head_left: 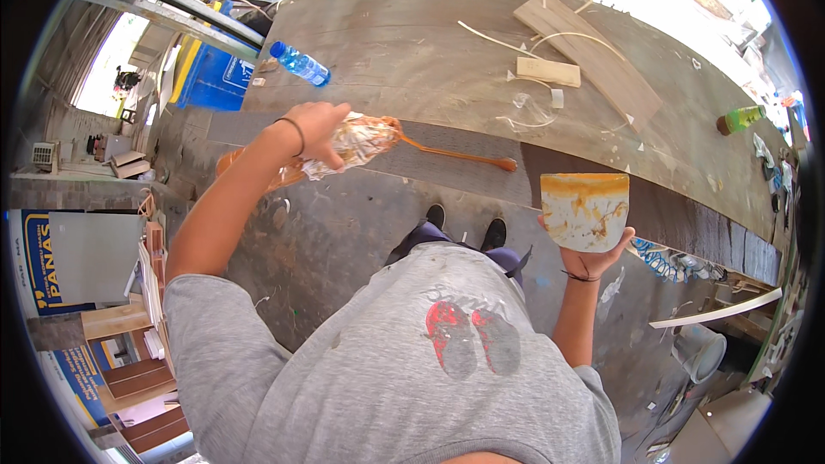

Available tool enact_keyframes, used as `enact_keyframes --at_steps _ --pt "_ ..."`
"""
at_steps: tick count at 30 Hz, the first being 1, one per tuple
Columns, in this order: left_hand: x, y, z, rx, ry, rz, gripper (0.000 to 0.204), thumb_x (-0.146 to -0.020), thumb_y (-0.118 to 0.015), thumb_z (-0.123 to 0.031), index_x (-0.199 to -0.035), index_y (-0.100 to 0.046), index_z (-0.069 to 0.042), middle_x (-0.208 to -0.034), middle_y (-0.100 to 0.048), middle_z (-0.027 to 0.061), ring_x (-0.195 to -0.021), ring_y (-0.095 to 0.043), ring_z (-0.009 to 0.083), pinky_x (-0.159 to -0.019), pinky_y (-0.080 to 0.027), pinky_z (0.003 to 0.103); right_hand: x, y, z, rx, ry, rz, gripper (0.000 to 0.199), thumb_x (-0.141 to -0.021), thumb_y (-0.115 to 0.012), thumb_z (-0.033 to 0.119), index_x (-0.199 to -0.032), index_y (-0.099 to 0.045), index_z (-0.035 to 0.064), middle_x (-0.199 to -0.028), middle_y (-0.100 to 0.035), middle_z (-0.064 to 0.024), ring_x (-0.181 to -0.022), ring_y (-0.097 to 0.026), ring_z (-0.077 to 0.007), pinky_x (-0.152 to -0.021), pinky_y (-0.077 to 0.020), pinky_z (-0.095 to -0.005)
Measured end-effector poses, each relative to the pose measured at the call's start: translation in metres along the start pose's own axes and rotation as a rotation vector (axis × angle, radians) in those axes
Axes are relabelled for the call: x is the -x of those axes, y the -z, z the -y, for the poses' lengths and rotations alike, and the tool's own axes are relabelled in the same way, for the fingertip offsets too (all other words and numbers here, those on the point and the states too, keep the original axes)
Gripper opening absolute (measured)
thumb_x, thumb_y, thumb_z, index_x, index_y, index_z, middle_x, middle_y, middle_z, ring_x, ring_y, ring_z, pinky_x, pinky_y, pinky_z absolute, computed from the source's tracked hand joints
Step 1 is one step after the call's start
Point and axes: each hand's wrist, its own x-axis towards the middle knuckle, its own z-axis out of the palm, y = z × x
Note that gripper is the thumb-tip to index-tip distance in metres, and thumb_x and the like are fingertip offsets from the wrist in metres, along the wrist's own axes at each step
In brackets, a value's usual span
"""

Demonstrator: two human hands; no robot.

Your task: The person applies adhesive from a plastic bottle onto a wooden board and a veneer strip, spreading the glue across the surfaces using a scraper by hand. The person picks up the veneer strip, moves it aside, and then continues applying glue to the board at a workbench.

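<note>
My left fingers [332,112] grip a crumpled bag [363,139], brown liquid [455,152] trailing over the board [464,180]; right fingers [617,243] hold the spreader [586,215]. Steady tilt should lay it evenly.

Scraper [586,213] whitish, orange-streaked; liquid [464,155] orange; bag [359,139] silvery, orange-smeared.

Two hands [316,126], one crumpled bag [365,139], one coated plate [585,213], two bottles [302,66], two shoes [494,234] and one surface [387,34] are present.
</note>
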Motion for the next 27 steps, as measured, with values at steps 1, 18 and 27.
enact_keyframes --at_steps 1,18,27 --pt "0.007 -0.010 0.019 0.024 0.029 -0.039 0.073 -0.055 -0.085 -0.040 -0.107 -0.051 0.000 -0.101 -0.063 0.0233 -0.101 -0.060 0.0403 -0.085 -0.050 0.045 -0.004 -0.001 -0.004 0.026 -0.019 0.001 0.090 -0.079 -0.051 0.079 -0.150 -0.035 0.0260 -0.154 -0.035 -0.0102 -0.138 -0.034 -0.0435 -0.099 -0.0276 -0.0772" --pt "0.044 -0.092 0.117 0.498 -0.243 -0.641 0.081 -0.056 -0.086 -0.036 -0.123 -0.049 -0.009 -0.114 -0.057 0.0133 -0.098 -0.064 0.0358 -0.079 -0.054 0.045 -0.144 -0.175 -0.206 1.273 -0.175 0.621 0.071 -0.079 -0.069 0.046 -0.129 -0.057 -0.0035 -0.136 -0.052 -0.0175 -0.128 -0.048 -0.0279 -0.109 -0.0327 -0.0379" --pt "-0.027 -0.074 0.154 0.721 -0.593 -0.925 0.083 -0.057 -0.089 -0.035 -0.123 -0.048 -0.008 -0.112 -0.059 0.0147 -0.096 -0.064 0.0364 -0.080 -0.053 0.042 -0.105 -0.120 -0.216 1.533 -0.192 0.167 0.065 -0.077 -0.072 0.043 -0.126 -0.062 0.0006 -0.131 -0.057 -0.0171 -0.128 -0.048 -0.0303 -0.107 -0.0363 -0.0394"
